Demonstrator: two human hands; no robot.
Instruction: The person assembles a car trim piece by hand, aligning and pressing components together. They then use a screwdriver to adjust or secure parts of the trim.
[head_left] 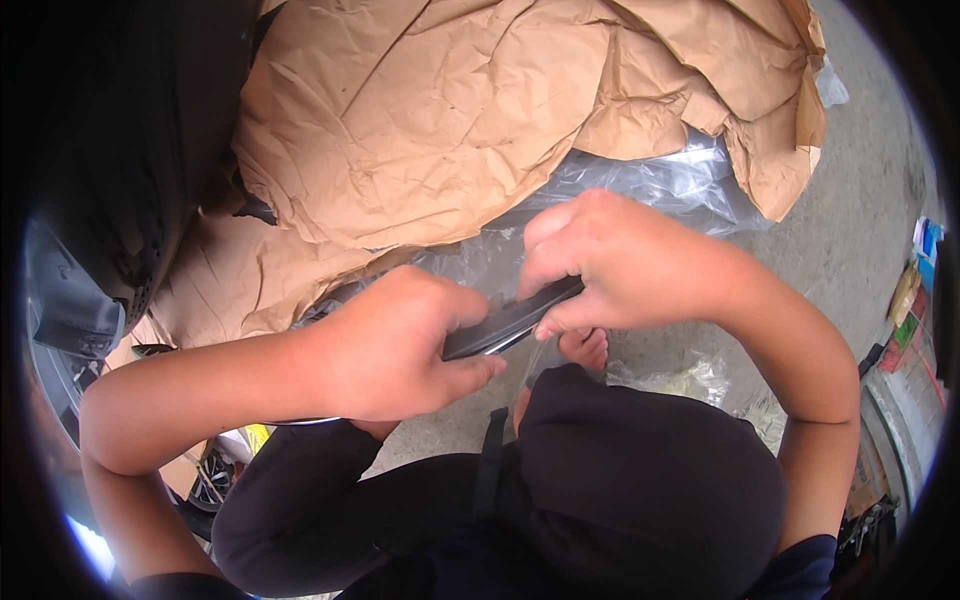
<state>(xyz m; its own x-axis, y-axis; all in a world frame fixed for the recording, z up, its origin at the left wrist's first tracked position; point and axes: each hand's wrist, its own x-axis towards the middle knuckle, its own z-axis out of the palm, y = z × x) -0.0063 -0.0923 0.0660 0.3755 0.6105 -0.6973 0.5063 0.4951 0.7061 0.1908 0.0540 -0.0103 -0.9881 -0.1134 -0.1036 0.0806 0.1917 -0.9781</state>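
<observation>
A black strip with a thin shiny edge (512, 322) stretches between my two hands, slanting up to the right above my knees. My left hand (385, 340) grips its left part, with the thumb below and the fingers curled over the top. At the right end, my right hand (605, 260) pinches it between thumb and fingers. The strip's far left portion is hidden behind my left hand. Just beyond the hands lies crumpled brown paper (430, 120), with clear plastic film (665, 185) showing from under it.
Large black glossy panels (110, 130) rise at the left. More crumpled clear film (690, 380) lies on the grey concrete floor (870, 190) by my bare foot (585, 350). Assorted colourful packages (915, 290) are at the right edge.
</observation>
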